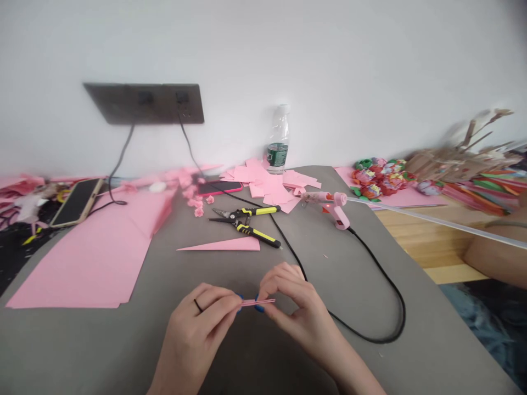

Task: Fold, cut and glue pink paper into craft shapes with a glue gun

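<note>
Both hands pinch: the left hand (pixel 195 323) presses thumb and fingertips together on the left end of a narrow, layered strip of pink paper (pixel 251 303), and the right hand (pixel 294 306) nips the same strip near its other end, a short tip running past the fingers; the strip is held up in front of the person, over the near part of the smooth grey tabletop (pixel 349 362); the work looks partway along, for the strip shows folded-looking layers, while the inner fold is too small to read; small crinkled pink paper bits (pixel 198 211) by the far edge seem already shaped, whereas the pile of flat pink paper pieces (pixel 259 181) and the large pink paper sheets (pixel 90 258) at the left look unworked; the strip's long axis runs left to right across the person's front, nearly level, its free tip pointing right and its left end hidden in the fingers; beyond it, a long, tapering pink paper wedge (pixel 226 245) lies roughly parallel, its sharp point to the left, just short of the black-and-yellow hand cutters (pixel 259 233).
</note>
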`<state>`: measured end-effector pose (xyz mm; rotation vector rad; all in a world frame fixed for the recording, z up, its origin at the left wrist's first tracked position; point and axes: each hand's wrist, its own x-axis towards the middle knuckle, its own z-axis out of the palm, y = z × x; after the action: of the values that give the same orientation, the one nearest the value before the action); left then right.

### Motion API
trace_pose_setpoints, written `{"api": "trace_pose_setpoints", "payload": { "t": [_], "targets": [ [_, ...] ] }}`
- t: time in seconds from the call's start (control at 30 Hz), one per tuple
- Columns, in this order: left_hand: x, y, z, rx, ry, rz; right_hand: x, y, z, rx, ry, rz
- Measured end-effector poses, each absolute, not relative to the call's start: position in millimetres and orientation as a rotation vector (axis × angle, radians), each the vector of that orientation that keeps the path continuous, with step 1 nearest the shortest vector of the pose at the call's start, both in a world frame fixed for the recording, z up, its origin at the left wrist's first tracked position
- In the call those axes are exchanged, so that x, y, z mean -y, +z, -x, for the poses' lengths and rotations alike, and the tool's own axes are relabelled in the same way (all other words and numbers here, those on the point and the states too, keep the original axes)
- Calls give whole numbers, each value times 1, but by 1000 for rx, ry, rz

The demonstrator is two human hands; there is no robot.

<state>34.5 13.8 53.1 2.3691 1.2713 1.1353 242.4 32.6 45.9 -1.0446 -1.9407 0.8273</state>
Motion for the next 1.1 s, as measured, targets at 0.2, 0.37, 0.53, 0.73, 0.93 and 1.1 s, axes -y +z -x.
{"api": "trace_pose_setpoints", "payload": {
  "t": [0.2, 0.37, 0.53, 0.73, 0.93, 1.1],
  "targets": [
    [-14, 54, -35, -1302, 1148, -2350, -33, 43, -240, 1912, 810, 1076],
    [-14, 50, -33, -1359, 1123, -2188, -34, 41, -242, 1806, 905, 1167],
    [-14, 41, -29, -1430, 925, -1942, -34, 37, -243, 1533, 1262, 1263],
    [-13, 41, -30, -1513, 893, -1830, -34, 33, -240, 1395, 1346, 1240],
    [-11, 42, -30, -1526, 782, -1848, -35, 31, -243, 1357, 1247, 1248],
    [-14, 43, -23, -1458, 875, -1906, -36, 29, -248, 1397, 1281, 1314]
  ]
}}
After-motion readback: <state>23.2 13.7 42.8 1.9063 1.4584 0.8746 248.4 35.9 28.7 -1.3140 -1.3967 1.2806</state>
